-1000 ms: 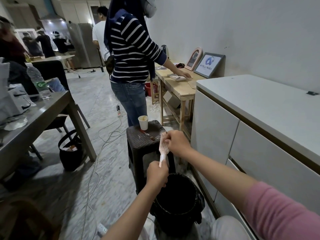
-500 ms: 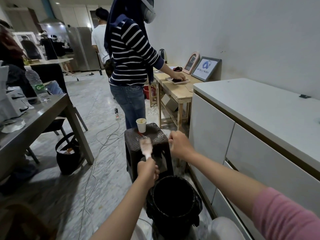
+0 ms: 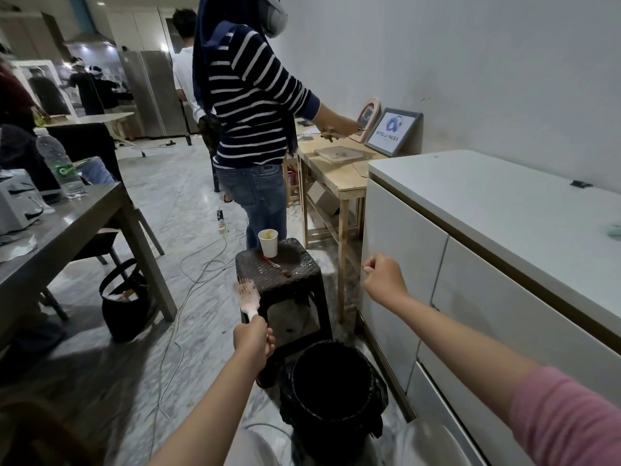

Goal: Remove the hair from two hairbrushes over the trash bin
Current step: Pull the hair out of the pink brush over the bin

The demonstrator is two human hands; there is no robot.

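Observation:
My left hand grips the handle of a pale pink hairbrush, which stands upright to the left of the black bag-lined trash bin, not over it. Dark hair shows among the bristles. My right hand is raised to the right, apart from the brush and beyond the bin. Its fingertips are pinched together on a bit of hair too fine to see clearly. I see no second hairbrush for certain.
Behind the bin is a dark plastic stool with a paper cup and a thin reddish object. White cabinets run along the right. A person in a striped top works at a wooden table. Cables cross the floor.
My right hand has pulled away from the brush head to the right. My left hand has swung the brush to the left, off the bin.

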